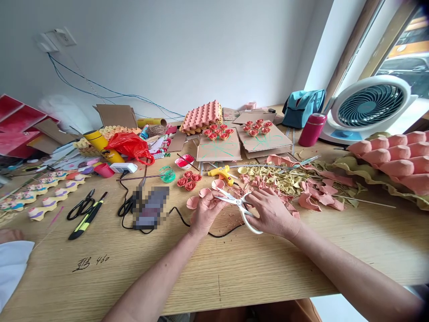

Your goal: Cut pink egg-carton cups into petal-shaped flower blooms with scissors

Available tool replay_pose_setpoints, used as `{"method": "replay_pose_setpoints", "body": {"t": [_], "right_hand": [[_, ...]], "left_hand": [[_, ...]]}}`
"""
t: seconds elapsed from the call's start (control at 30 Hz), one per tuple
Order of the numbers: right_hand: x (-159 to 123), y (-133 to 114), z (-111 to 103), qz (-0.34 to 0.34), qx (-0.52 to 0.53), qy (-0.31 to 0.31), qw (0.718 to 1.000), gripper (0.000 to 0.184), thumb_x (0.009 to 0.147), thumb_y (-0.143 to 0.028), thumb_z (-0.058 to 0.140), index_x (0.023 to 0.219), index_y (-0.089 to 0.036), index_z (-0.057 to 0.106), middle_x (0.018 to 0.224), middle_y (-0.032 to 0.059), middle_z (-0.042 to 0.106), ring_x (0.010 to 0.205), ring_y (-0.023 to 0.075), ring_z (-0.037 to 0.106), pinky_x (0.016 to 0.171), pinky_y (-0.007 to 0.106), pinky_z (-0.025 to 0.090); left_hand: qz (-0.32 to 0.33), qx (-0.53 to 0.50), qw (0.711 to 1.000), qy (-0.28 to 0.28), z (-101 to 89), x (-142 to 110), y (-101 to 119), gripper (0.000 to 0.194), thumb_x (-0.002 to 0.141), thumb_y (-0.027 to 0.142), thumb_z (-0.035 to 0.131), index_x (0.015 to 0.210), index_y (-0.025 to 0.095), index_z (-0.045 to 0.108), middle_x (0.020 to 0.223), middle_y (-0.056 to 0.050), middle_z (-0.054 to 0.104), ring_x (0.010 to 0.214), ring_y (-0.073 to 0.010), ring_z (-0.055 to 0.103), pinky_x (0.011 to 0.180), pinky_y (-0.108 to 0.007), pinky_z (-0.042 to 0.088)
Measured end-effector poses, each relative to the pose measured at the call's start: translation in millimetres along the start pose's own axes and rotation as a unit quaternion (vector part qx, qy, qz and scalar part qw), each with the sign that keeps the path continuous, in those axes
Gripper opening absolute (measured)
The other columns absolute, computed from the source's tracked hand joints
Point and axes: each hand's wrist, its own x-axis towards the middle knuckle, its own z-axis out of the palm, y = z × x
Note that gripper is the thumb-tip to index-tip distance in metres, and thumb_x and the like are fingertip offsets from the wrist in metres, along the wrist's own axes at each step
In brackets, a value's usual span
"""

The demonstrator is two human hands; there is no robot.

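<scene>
My right hand [273, 212] grips white-handled scissors [239, 201], its fingers through the loops. The blades point left and reach the fingertips of my left hand [208, 210]. Those fingertips are pinched together; what they hold is small, close to skin colour, and I cannot make it out. Just beyond them are pink egg-carton cups, one pale cup [218, 184] behind the blades and another [192, 202] left of my hand. A yellow glue gun [221, 173] lies behind the scissors. Left of it sits a cluster of red paper-pulp flowers [189, 180].
Pink and yellow carton scraps [284, 179] spread at right, before stacked egg trays [398, 156] and a fan [370, 107]. More red flowers stand on cardboard [219, 150]. At left lie pliers [81, 205], a utility knife [87, 217] and painted carton strips [56, 199]. Another person's sleeve [15, 268] shows far left.
</scene>
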Motion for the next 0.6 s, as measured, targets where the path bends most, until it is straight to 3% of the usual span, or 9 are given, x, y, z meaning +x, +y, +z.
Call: {"method": "replay_pose_setpoints", "body": {"t": [0.33,0.6], "right_hand": [[-0.2,-1.1,1.4,-0.009,0.008,0.008,1.000,0.025,0.092,-0.045,0.060,0.091,-0.019,0.060,0.088,0.0067,0.067,0.080,0.0224,0.055,0.081,0.036,0.037],[0.3,-3.2,-0.2,-0.008,0.004,0.006,1.000,0.025,0.090,-0.044,0.061,0.092,-0.019,0.059,0.089,0.0073,0.067,0.081,0.0235,0.055,0.082,0.037,0.038]], "left_hand": [[-0.017,-0.010,1.000,-0.011,5.5,-2.8,8.1,0.024,0.073,0.038,0.084,0.080,0.020,0.069,0.085,0.000,0.070,0.077,-0.0148,0.067,0.077,-0.031,0.057],[-0.036,-0.014,0.999,-0.039,7.0,-5.4,7.8,0.024,0.075,0.038,0.083,0.083,0.020,0.070,0.094,-0.005,0.075,0.096,-0.0243,0.072,0.093,-0.045,0.058]]}}
